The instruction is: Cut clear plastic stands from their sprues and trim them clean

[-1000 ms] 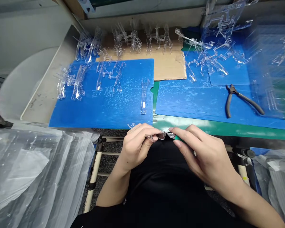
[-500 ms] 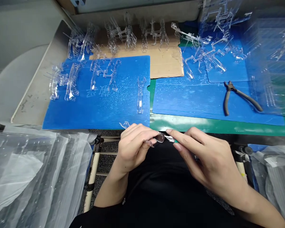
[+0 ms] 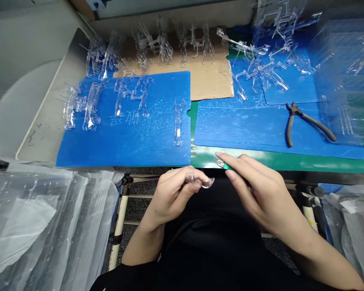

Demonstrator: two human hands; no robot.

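Observation:
Pinched between the thumb and fingers of my left hand (image 3: 177,192) is a clear plastic part (image 3: 208,183), its curved end sticking out to the right. My right hand (image 3: 257,186) grips a green-handled knife (image 3: 226,165), whose short metal blade points left toward the part without touching it. Most of the knife's handle is hidden by my fingers. Both hands are in front of the table edge, above my lap. Beyond them a single clear plastic part (image 3: 178,125) lies lengthwise on the left blue sheet (image 3: 139,143).
Black-handled cutting pliers (image 3: 306,121) lie spread on the right blue sheet (image 3: 236,129). Several branched clear mouldings (image 3: 136,95) lie on the left sheet, on the cardboard (image 3: 212,83) and at back right (image 3: 261,72). Plastic-wrapped stacks (image 3: 48,226) flank me below the table.
My left hand has turned the clear part, so its end now points right and its far tip no longer shows above my fingers. The knife has moved away from it, slightly upward.

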